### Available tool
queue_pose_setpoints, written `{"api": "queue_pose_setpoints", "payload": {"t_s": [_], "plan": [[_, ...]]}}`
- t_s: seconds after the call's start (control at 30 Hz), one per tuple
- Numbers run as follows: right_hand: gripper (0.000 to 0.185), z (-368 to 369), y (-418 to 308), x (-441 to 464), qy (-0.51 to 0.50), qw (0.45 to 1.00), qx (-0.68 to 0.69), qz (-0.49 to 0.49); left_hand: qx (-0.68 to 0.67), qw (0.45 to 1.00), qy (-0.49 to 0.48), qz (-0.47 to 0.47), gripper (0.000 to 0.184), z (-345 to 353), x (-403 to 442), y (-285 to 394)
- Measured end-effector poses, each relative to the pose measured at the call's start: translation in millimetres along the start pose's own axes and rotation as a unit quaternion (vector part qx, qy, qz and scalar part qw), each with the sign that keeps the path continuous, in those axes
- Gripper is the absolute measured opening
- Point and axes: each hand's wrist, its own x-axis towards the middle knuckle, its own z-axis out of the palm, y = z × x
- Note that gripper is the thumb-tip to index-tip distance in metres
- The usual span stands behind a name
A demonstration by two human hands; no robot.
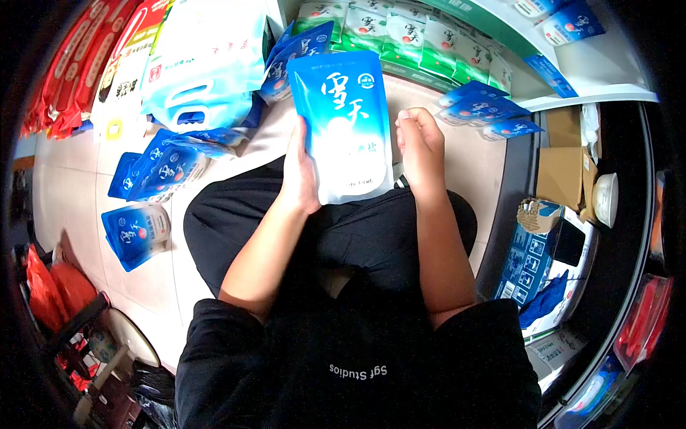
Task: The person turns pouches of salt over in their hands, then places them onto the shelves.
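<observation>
My left hand (300, 175) holds a blue-and-white salt pouch (341, 136) upright by its left edge, above my crossed legs. The pouch's printed front faces me. Just off its right edge is my right hand (421, 146), fingers curled in and thumb against them, with nothing visible in it. Similar blue pouches (168, 168) lie fanned out on the floor to the left, and another small pile (139, 232) sits nearer me. More blue pouches (304, 53) stand behind the held one. Others (482, 111) lie to the right by the shelf.
Green-and-white pouches (411, 39) line the low shelf (421, 77) ahead. A large light-blue handled package (204, 86) and red packs (86, 64) stand at the left. On the right are a cardboard box (564, 175), a white bowl (606, 200) and a blue printed box (525, 261).
</observation>
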Motion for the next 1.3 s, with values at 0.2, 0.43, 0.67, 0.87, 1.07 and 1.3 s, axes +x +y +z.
{"api": "queue_pose_setpoints", "payload": {"t_s": [0.2,0.43,0.67,0.87,1.07,1.3], "plan": [[0.027,7,-12,-7,-0.071,0.988,0.068,0.115,0.006,1.0,-0.001,0.017,0.054,-2,1,2],[0.034,9,-10,-11,-0.119,0.972,0.162,0.122,0.039,0.999,0.005,0.011,0.052,-8,5,1],[0.033,12,-14,-15,-0.116,0.969,0.201,0.083,0.07,0.997,0.001,0.028,0.054,-8,6,0],[0.033,11,-10,-14,-0.097,0.984,0.149,0.036,0.075,0.995,-0.001,0.07,0.051,-16,13,-3],[0.032,9,-10,-14,-0.097,0.982,0.159,0.031,0.108,0.99,0.024,0.083,0.045,-14,11,-4],[0.032,7,-6,-14,-0.114,0.98,0.16,0.014,0.216,0.964,0.042,0.148,0.044,-15,10,0]]}}
